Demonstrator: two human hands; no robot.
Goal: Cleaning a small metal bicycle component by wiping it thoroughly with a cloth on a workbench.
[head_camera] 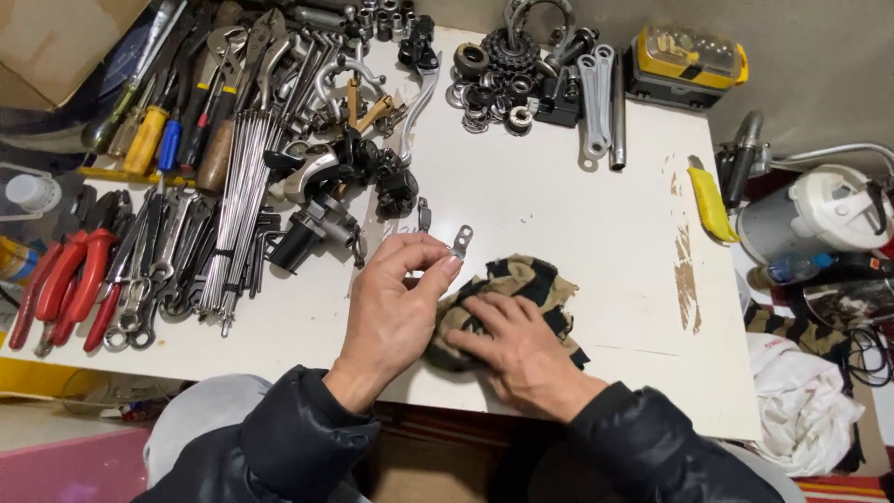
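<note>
My left hand (pixel 396 303) pinches a small flat metal bracket (pixel 459 240) between thumb and fingertips, holding it just above the white table (pixel 559 214). My right hand (pixel 517 349) lies flat on a crumpled tan-and-black striped rag (pixel 521 279) near the table's front edge. The bracket hovers at the rag's upper left corner. A second small metal piece (pixel 424 214) lies on the table just beyond my left hand.
Pliers with red handles (pixel 65 279), wrenches, a bundle of spokes (pixel 237 205) and screwdrivers cover the left side. Bearings and sprockets (pixel 503 79) sit at the back, beside spanners (pixel 596 102) and a yellow case (pixel 684 61). A yellow knife (pixel 711 200) lies at the right edge.
</note>
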